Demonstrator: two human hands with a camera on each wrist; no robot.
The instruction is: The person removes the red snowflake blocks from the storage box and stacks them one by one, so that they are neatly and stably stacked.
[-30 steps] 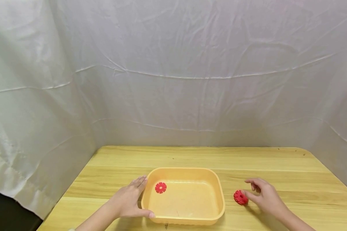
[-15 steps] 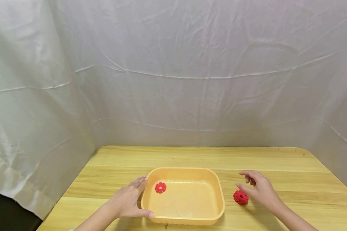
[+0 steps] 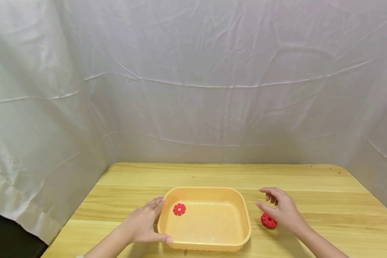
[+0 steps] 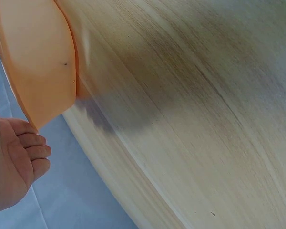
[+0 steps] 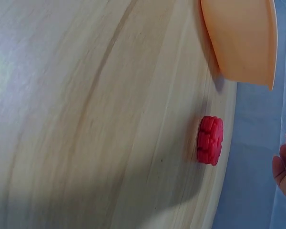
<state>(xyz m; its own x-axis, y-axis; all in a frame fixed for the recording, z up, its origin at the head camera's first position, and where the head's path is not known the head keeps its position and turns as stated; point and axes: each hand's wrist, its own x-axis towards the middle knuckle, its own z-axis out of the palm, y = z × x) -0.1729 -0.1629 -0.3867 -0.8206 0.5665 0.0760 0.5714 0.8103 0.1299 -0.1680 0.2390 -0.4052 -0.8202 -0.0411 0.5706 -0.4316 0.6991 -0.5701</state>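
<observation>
My left hand (image 3: 145, 222) rests against the left side of a yellow-orange plastic tub (image 3: 209, 247), its thumb along the near rim and its fingers at the left rim. Inside the tub, towards the far left corner, lies a flat red notched disc (image 3: 179, 205) with a pale centre. To the right of the tub, a short stack of red notched discs (image 3: 268, 221) stands on the table, also visible in the right wrist view as a red stack (image 5: 210, 140). My right hand (image 3: 282, 208) hovers beside and above that stack, fingers loosely bent and holding nothing.
The tub and the stack stand on a pale wooden table (image 3: 309, 193), near its front side. A whitish cloth (image 3: 213, 107) hangs behind the table and along both sides. A dark area (image 3: 6, 236) shows at the lower left.
My right hand has come away from the red stack, moving up and to the left towards the tub. The stack, the tub, the disc inside and my left hand stay put.
</observation>
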